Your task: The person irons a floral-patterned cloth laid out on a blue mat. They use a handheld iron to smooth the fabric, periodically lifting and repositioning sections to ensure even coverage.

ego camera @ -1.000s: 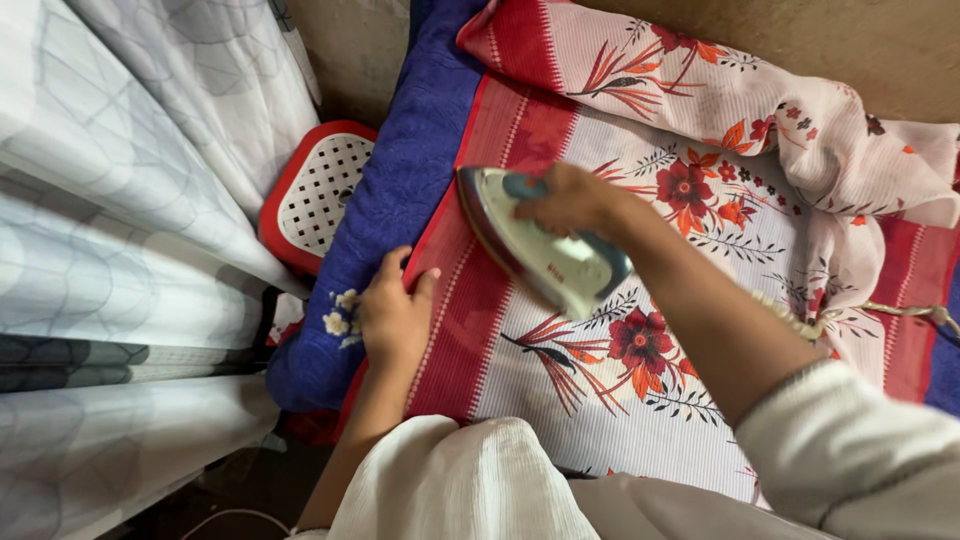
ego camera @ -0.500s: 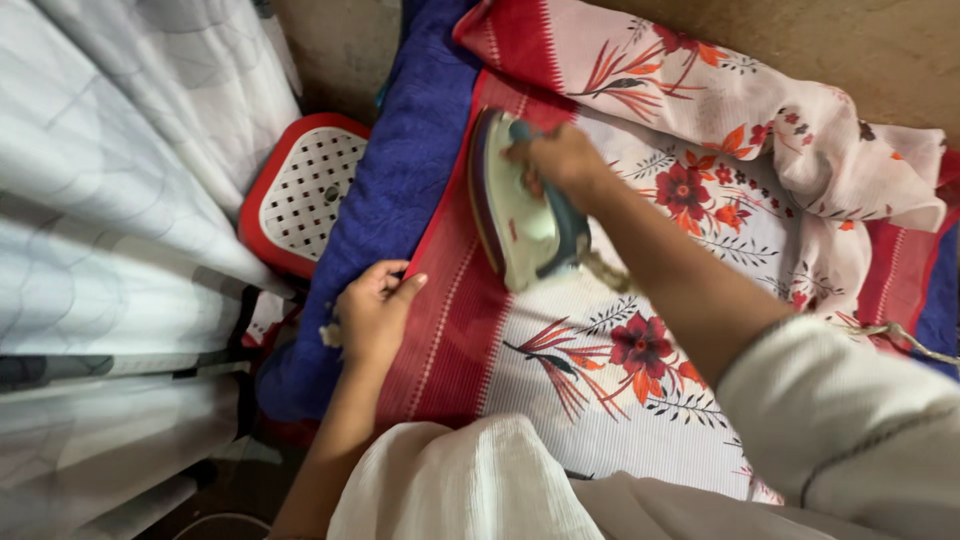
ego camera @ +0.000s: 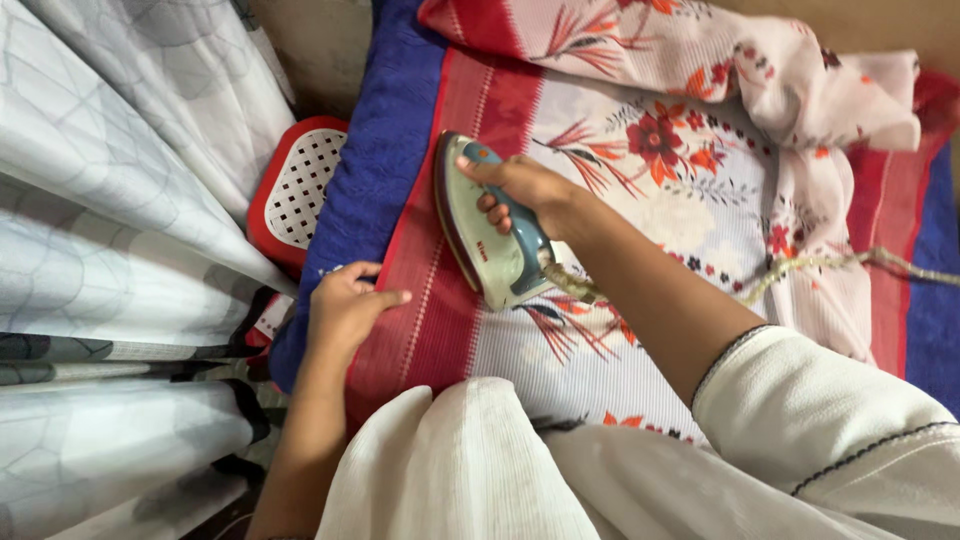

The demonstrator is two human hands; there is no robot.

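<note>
The iron (ego camera: pixel 490 235) has come back toward the person since a moment ago, sliding down off the top of the red border and onto the stripe nearer the body, and the left hand (ego camera: pixel 345 310) has shifted a touch along the cloth's edge with it. Right hand (ego camera: pixel 520 190) is wrapped shut round the iron's blue handle, fingers curled over the top, the pale body of the iron lying just beneath and to the left of the knuckles, its pointed nose aimed away from the person. Its braided cord (ego camera: pixel 830 265) trails off behind the wrist and away to the right. The soleplate sits on the floral cloth (ego camera: pixel 690 210), white with red flowers and a broad red striped border. Left hand lies half-open and flat, fingertips pressing the red border where it meets the blue padded cover (ego camera: pixel 385 150) underneath; it holds nothing closed in its grip. The iron stands just to the right of that hand and a little farther from the body, apart from it. Farther left of the left hand, a red and white perforated stool (ego camera: pixel 300 190) stands beside grey patterned curtains (ego camera: pixel 120 230).
</note>
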